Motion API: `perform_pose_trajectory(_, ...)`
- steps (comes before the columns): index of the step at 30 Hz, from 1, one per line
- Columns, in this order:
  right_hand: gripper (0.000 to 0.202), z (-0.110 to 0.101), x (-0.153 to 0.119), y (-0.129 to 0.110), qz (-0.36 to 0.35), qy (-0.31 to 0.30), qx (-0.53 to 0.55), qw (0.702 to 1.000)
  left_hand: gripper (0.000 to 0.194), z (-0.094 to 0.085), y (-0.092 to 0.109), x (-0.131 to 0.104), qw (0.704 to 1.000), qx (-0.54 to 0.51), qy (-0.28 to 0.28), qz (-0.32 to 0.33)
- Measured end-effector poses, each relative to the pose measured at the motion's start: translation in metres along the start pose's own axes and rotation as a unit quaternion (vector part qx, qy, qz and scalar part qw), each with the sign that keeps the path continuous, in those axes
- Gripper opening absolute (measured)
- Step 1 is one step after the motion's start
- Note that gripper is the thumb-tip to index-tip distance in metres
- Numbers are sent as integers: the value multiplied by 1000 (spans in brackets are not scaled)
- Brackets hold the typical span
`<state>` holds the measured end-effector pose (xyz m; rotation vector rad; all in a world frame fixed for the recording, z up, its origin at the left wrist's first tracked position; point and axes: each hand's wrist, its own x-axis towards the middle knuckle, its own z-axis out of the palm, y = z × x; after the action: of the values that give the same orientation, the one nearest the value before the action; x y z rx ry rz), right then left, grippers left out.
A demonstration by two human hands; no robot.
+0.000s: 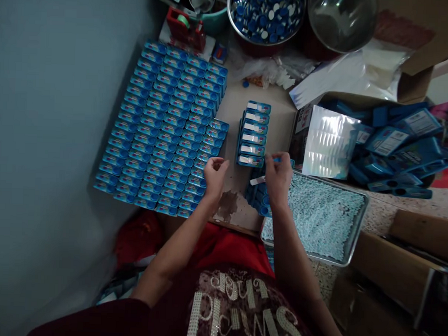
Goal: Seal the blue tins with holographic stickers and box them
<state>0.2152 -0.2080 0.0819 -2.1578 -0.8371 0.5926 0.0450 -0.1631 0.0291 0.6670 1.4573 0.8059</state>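
My left hand (215,178) hovers over the table beside the right edge of the large block of small blue boxes (166,127). Its fingers are curled in toward the thumb, and no object shows in them. My right hand (278,182) is closed in a pinch at the near end of a short row of blue boxes with white strips (253,138) on their tops. Whatever its fingertips hold is too small to make out. A loose-looking white strip (258,180) shows just left of this hand, above several darker blue boxes (262,201) partly hidden by it.
A metal tray of pale blue-white pieces (325,215) lies to the right. Behind it are a silvery sticker sheet (329,142) and a carton of blue packs (401,145). A bowl of blue and white caps (266,17) and a red tape dispenser (184,29) stand at the back.
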Motion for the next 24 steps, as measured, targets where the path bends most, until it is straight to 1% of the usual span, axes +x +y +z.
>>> perform_pose_trajectory(1,25,-5,-1,-2,3,5,38,999,37,-4,1,-12,1000,10,-22,4)
perform_pose_trajectory(2,28,-9,-2,-5,4,10,67,998,42,-6,2,-23,998,10,-62,-12)
perform_pose_trajectory(3,32,-12,-3,-7,6,16,86,996,49,-7,3,-34,993,2,-112,-41)
perform_pose_trajectory(5,37,-14,-6,-10,11,25,106,994,59,-1,3,-53,973,-18,-204,-106)
perform_pose_trajectory(6,39,-14,-9,-10,15,26,114,993,61,4,4,-59,964,-24,-232,-129)
perform_pose_trajectory(7,40,-15,-11,-9,20,25,124,992,60,10,6,-63,959,-27,-245,-143)
perform_pose_trajectory(8,40,-16,-13,-7,26,21,136,990,57,16,8,-65,958,-29,-245,-148)
perform_pose_trajectory(10,39,-20,-16,0,42,4,169,985,49,28,15,-66,962,-34,-229,-144)
perform_pose_trajectory(12,44,-28,-17,11,68,-33,212,974,43,36,23,-63,966,-35,-218,-134)
perform_pose_trajectory(14,56,-38,-18,24,94,-84,261,957,41,40,28,-61,968,-24,-220,-120)
perform_pose_trajectory(16,57,-47,-18,37,107,-123,298,940,40,41,27,-62,968,-7,-229,-104)
perform_pose_trajectory(18,49,-57,-18,46,108,-139,307,935,43,38,17,-65,969,-4,-221,-112)
perform_pose_trajectory(19,45,-62,-19,49,105,-140,304,937,45,37,10,-66,971,-10,-203,-127)
perform_pose_trajectory(20,42,-67,-18,49,100,-137,299,939,44,35,0,-65,974,-23,-170,-147)
perform_pose_trajectory(22,40,-79,-16,44,87,-126,297,942,34,34,-20,-57,977,-62,-86,-186)
perform_pose_trajectory(23,40,-85,-15,40,81,-118,299,943,27,35,-29,-49,975,-82,-59,-200)
perform_pose_trajectory(24,39,-91,-12,34,76,-113,301,944,21,38,-36,-39,972,-99,-48,-206)
